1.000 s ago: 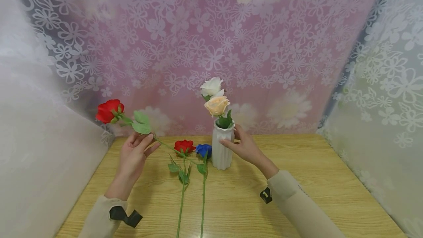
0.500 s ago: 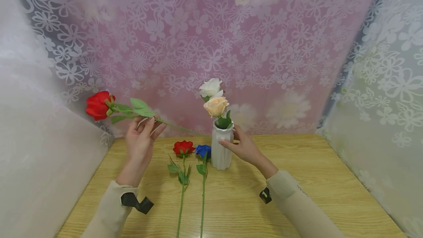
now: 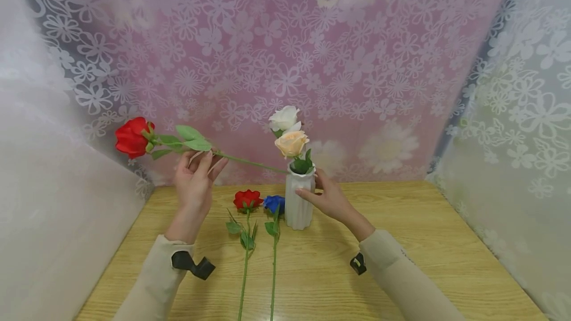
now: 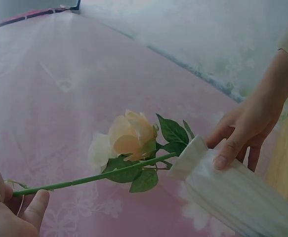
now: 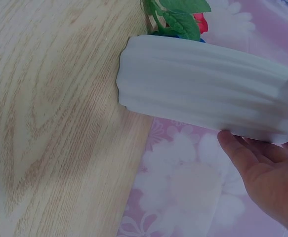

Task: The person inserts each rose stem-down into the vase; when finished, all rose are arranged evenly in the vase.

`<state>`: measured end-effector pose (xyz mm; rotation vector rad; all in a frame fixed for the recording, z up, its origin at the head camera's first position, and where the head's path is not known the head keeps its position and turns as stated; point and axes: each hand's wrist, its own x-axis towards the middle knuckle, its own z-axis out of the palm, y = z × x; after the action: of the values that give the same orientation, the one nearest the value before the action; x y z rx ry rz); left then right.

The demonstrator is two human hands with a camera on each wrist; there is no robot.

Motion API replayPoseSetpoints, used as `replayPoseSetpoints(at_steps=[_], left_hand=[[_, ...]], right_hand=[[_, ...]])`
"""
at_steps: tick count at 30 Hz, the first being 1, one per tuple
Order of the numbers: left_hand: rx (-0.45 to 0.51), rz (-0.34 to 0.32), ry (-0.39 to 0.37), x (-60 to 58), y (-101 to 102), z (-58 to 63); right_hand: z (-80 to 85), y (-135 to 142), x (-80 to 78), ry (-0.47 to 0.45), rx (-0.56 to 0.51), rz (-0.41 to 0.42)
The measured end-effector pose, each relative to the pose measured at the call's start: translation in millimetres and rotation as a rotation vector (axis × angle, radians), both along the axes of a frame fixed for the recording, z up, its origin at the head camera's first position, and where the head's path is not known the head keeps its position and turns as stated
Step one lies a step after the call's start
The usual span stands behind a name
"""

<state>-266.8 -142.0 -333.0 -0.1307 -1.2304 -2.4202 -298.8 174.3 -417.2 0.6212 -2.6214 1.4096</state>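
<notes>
A red rose (image 3: 133,137) with a long green stem is pinched near its leaves by my left hand (image 3: 194,187). Its bloom points left, and the stem's tip reaches the mouth of a white ribbed vase (image 3: 299,202); whether the tip is inside I cannot tell. My right hand (image 3: 332,199) grips the upright vase below its rim, thumb in front and fingers around the far side. A white rose (image 3: 284,118) and a peach rose (image 3: 292,143) stand in the vase. In the left wrist view the held stem (image 4: 92,178) runs toward the vase's rim.
Left of the vase, another red rose (image 3: 247,199) and a blue rose (image 3: 274,204) lie on the wooden table (image 3: 330,281), stems toward the near edge. A pink floral sheet (image 3: 250,63) hangs behind, with pale sheets at both sides.
My left hand has risen and moved right with the red rose. The stem swung up from over the lying flowers to the vase's mouth. My right hand has stayed on the vase.
</notes>
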Motion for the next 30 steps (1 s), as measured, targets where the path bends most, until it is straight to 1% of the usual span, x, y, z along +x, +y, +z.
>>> replayPoseSetpoints(at_steps=[6,12,17,23,26,30], left_hand=[[-0.009,0.009,0.022,-2.2,6,2.5],[-0.048,0.016,0.038,-5.8,16,5.1],[-0.081,-0.004,0.034,-12.6,25,3.3],[-0.139,-0.044,0.054,-18.4,38,-0.9],[-0.143,-0.056,0.067,-20.6,46,-1.6],[-0.14,-0.055,0.085,-23.8,53,-0.8]], right_hand=[[0.4,0,1.6,-0.014,0.012,-0.015],[-0.4,0,0.5,-0.028,0.008,-0.026],[-1.1,1,0.3,-0.027,0.003,-0.019],[-1.5,0,0.1,-0.013,-0.005,-0.018],[-0.9,0,0.4,-0.012,-0.003,-0.02],[-0.1,0,0.9,-0.021,0.002,-0.02]])
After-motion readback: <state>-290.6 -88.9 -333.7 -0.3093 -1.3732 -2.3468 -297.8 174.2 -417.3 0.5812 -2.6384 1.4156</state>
